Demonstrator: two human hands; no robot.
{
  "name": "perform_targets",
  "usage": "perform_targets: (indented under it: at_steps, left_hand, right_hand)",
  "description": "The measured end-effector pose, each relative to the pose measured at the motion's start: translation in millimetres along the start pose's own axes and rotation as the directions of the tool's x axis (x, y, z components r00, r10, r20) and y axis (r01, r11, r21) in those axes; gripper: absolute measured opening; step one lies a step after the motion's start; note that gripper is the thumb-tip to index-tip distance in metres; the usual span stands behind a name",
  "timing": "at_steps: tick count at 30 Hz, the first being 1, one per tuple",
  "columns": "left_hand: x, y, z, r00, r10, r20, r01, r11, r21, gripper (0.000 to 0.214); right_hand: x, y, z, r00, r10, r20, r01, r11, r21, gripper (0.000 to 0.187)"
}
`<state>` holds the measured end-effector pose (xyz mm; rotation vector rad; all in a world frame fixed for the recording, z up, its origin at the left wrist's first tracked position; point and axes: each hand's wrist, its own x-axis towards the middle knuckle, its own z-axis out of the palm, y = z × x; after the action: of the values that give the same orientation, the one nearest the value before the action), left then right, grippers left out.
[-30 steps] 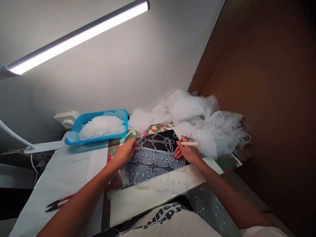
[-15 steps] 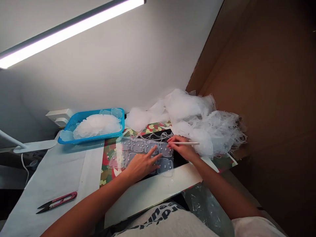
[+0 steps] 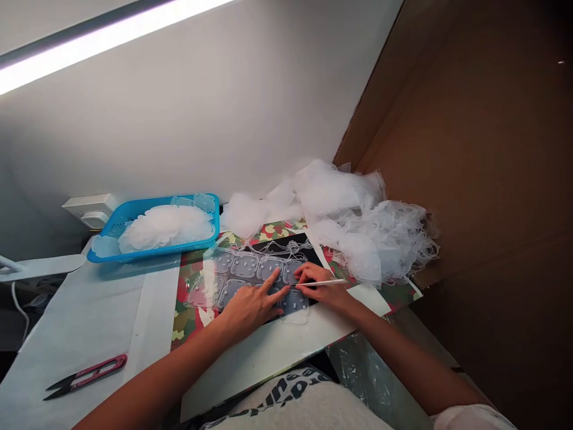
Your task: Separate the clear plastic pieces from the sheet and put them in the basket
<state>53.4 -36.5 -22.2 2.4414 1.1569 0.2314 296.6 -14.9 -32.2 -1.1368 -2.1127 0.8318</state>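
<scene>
A clear sheet of joined rounded-square pieces (image 3: 244, 267), dotted with small white spots, lies over a black panel (image 3: 308, 243) on the patterned board. My left hand (image 3: 255, 303) rests on this sheet, fingers spread flat and holding nothing. In my right hand (image 3: 320, 283) is a thin white stick (image 3: 329, 282), pinched like a pen, perhaps a pen or a tool. Its tip points left, at the sheet beside my left fingertips. Fingers partly hide the pieces under them. Loose white strands (image 3: 286, 246) trail along the sheet's far edge.
A blue basket (image 3: 152, 254) of translucent pieces stands at the back left. White sheer material and tangled trimmings (image 3: 394, 239) are heaped behind and right. Red-handled thread snips (image 3: 87, 376) lie on the table's left. A cardboard wall (image 3: 465, 149) rises on the right.
My right hand has moved down and slightly left with the stick, closer to my left fingers. My left hand stays on the sheet. The camera view has shifted a little.
</scene>
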Motion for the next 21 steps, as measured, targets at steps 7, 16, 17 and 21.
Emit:
perform_targets:
  at_steps: [7,16,17,21]
  left_hand:
    - [0.8,1.6,-3.3,0.999,0.001,0.051,-0.006,0.995,0.104,0.047]
    - [0.9,3.3,-1.6,0.997,-0.001,0.073,-0.016,0.971,0.238,0.047]
    - [0.3,4.0,-2.9,0.996,-0.002,0.089,-0.022,0.965,0.263,0.048]
    - [4.6,4.2,-13.6,0.992,-0.007,0.127,-0.03,0.959,0.284,0.048]
  right_hand:
    - [-6.0,-1.9,-0.5,0.995,-0.024,0.096,0.029,0.999,-0.045,0.017]
    - [-9.3,8.8,-4.9,0.928,0.053,-0.368,-0.124,0.977,-0.172,0.019]
    - [-11.6,12.0,-13.3,0.86,0.143,-0.49,-0.234,0.964,-0.13,0.019]
    - [-24.0,20.8,-35.2,0.666,0.41,-0.624,-0.403,0.901,0.162,0.031]
